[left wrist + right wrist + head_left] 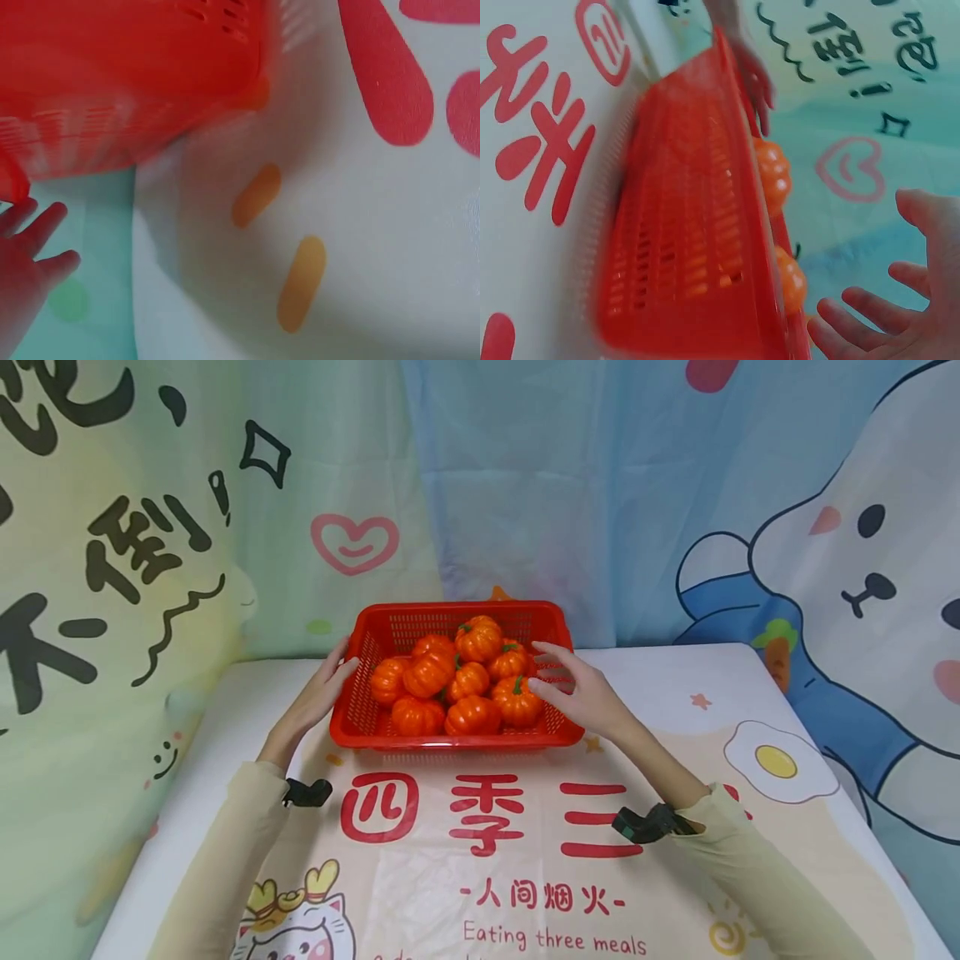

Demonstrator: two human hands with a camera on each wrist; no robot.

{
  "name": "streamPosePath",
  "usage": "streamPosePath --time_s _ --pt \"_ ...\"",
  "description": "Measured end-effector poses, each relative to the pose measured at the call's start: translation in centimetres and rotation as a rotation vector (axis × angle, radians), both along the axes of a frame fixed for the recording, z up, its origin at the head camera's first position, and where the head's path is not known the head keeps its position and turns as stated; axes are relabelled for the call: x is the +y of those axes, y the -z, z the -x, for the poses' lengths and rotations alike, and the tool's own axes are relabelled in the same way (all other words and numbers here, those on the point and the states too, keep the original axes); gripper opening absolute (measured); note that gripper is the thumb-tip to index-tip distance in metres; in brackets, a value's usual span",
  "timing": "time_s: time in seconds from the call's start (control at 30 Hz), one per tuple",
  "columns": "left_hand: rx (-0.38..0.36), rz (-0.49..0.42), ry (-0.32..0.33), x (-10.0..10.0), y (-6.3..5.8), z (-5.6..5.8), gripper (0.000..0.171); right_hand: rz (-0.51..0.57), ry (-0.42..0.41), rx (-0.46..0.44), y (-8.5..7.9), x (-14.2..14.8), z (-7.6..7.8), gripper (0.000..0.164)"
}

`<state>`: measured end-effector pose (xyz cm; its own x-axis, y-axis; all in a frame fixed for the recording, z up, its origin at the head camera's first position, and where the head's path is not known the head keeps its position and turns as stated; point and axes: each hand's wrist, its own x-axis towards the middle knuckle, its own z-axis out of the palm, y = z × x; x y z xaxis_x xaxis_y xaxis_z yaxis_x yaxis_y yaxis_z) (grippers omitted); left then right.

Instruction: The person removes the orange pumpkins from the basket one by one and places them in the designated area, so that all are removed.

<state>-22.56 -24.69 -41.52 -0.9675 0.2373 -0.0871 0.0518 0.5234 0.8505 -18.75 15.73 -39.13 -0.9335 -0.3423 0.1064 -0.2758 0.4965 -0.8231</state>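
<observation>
A red plastic basket [457, 742] with slotted walls stands near the back of the table and holds several small orange pumpkins [472, 716]. My left hand [316, 692] is at the basket's left side, its fingers fairly straight beside the rim. In the left wrist view, those fingertips [46, 225] are close by the basket's edge; whether they touch it I cannot tell. My right hand [581, 692] hovers by the right rim with fingers spread, the thumb near a pumpkin [516, 702]. From the right wrist, that hand [900, 315] appears apart from the basket and holds nothing.
A printed cloth [540, 877] with red characters covers the table. Close behind the basket hangs a pastel curtain [517, 527] with cartoon drawings. A dark wrist camera [307, 792] sits on the left wrist, another camera [648, 823] on the right.
</observation>
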Motion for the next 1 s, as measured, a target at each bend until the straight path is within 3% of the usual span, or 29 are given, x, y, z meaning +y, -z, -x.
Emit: streamPosePath --time_s 0.13,0.27,0.5,0.63,0.73,1.0 --pt "-0.012 0.005 0.047 0.7 -0.8 -0.2 0.063 -0.04 -0.048 -0.009 -0.3 -2.0 0.8 0.062" --pt "0.003 -0.021 0.097 0.7 -0.6 -0.1 0.065 -0.072 -0.078 -0.076 -0.5 -4.6 2.3 0.064" --pt "-0.013 -0.022 0.069 0.2 -0.7 -0.1 0.066 -0.263 -0.145 -0.062 -0.8 -11.1 5.4 0.078" --pt "-0.013 -0.016 0.072 0.4 -0.7 -0.1 0.065 -0.362 -0.134 -0.076 -0.5 -13.3 6.5 0.083" --pt "-0.013 -0.012 0.068 0.3 -0.1 0.1 0.065 -0.398 -0.113 -0.104 -0.1 -14.0 7.1 0.084" --pt "0.027 0.027 0.047 -0.7 2.7 1.3 0.063 -0.44 -0.126 -0.124 0.1 -14.4 7.5 0.084"
